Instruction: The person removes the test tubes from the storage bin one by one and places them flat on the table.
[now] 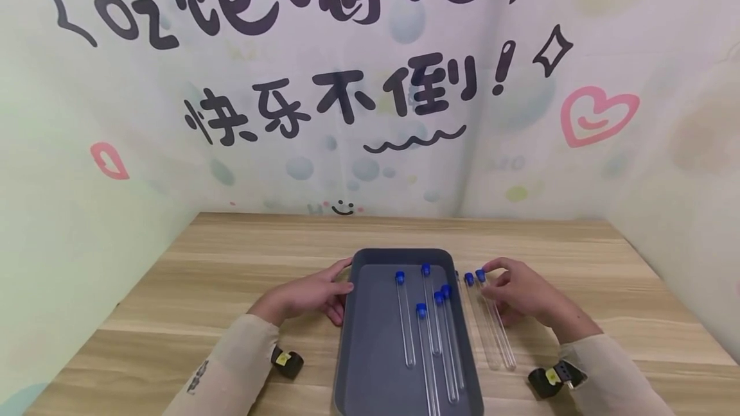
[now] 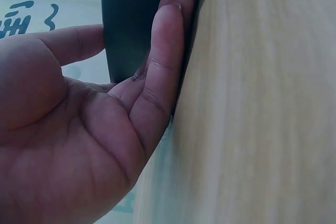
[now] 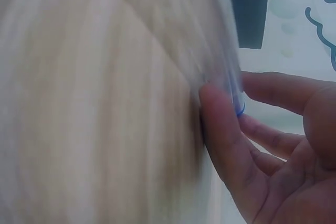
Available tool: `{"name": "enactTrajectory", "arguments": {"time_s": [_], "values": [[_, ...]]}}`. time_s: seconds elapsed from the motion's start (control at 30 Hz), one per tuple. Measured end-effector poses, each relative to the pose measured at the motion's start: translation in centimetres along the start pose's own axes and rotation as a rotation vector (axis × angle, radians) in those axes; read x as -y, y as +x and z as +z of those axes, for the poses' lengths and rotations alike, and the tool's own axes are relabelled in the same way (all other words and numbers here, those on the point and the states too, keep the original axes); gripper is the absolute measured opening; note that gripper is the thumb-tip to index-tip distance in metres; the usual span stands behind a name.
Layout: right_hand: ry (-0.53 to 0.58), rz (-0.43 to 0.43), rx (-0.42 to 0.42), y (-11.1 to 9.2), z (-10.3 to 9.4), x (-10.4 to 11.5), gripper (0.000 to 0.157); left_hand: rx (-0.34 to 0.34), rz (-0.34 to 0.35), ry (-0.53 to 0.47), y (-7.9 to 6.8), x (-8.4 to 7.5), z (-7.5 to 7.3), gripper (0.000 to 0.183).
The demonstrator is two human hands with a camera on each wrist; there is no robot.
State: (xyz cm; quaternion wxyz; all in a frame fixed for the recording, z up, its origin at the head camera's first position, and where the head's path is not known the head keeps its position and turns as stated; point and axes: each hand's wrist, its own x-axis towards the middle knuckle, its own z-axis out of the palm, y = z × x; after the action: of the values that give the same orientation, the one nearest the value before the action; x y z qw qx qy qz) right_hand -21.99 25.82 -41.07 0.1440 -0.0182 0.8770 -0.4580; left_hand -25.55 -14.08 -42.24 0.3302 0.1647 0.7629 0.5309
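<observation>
1. Tabletop (image 1: 144, 313), wood-grained, spreads beneath your work, with a lettered backdrop (image 1: 277, 172) behind it.

2. At left, your left hand (image 1: 312, 294) grasps the side of a gray tray (image 1: 370, 345), thumb over the rim and the other fingers against the outer wall.

3. Inside the tray, mostly toward its right side, lie five clear tubes (image 1: 433, 325) with blue caps, pointing roughly the same way, some nearly touching.

4. Just outside the tray's right wall, a neighboring tube (image 1: 482, 322) lies on the wood; a dark speck at the rim may be another cap, too hidden to tell.

5. At right, your right hand (image 1: 517, 291) pinches the outermost tube (image 1: 500, 334) near its blue cap. Blur in the right wrist view means you cannot tell whether the tube is off the wood.

6. The step in hand appears to be picking up a loose tube while you steady the tray; the next move likely calls for a firm pinch and a lift clear of the rim.
</observation>
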Motion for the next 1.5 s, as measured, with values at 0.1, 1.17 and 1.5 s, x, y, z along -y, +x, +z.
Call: {"name": "enactTrajectory", "arguments": {"time_s": [0.1, 1.17, 1.5], "values": [[-0.025, 0.012, -0.015, 0.0, 0.1, 0.0, 0.053, -0.004, 0.001, -0.001, 0.0, 0.0, 0.0, 0.068], [-0.158, -0.121, -0.149, -0.4, 0.3, 1.9, 0.042, -0.013, 0.003, 0.004, -0.1, 0.1, 0.1, 0.066], [-0.127, -0.129, -0.145, -1.1, 0.9, 3.0, 0.041, -0.012, -0.002, 0.006, 0.1, 0.2, 0.1, 0.068]]}}
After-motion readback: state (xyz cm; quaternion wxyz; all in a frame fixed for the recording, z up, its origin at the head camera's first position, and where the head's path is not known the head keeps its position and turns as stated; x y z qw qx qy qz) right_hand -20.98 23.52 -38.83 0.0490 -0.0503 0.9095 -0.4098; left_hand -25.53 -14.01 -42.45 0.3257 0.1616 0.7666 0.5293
